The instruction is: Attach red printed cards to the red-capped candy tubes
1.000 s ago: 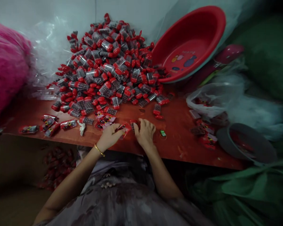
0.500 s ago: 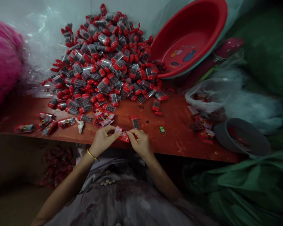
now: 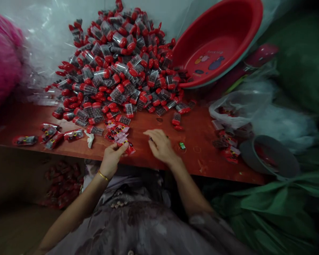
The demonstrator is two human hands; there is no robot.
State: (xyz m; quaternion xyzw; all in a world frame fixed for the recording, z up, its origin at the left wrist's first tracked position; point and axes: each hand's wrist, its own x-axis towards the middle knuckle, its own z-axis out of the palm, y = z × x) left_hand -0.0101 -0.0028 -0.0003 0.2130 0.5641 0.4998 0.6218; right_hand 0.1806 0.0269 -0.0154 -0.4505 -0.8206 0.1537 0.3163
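My left hand (image 3: 112, 157) pinches a small red printed plastic wrapper bag (image 3: 129, 148) between thumb and fingers, at the table's front edge. Just beyond it lies a stack of similar red and pink wrapper bags (image 3: 117, 130). My right hand (image 3: 161, 146) curls low over the table, its fingers closed round a small red-capped tube that is mostly hidden; only a dark bit shows between thumb and fingers. A large heap of clear tubes (image 3: 117, 71) with red caps and dark beads rises behind both hands. To the left lie several wrapped tubes (image 3: 54, 140).
A crumpled white scrap (image 3: 89, 139) lies left of the stack. A red basin (image 3: 218, 39) leans against the heap at back right. On the right are a plastic bag (image 3: 239, 102) and a grey bowl (image 3: 269, 156). A pink bag (image 3: 4, 63) bulges in at far left.
My right hand has let go of the wrapper bag and moved right over the tube lying there. My left hand has moved slightly left and down, keeping the wrapper bag.
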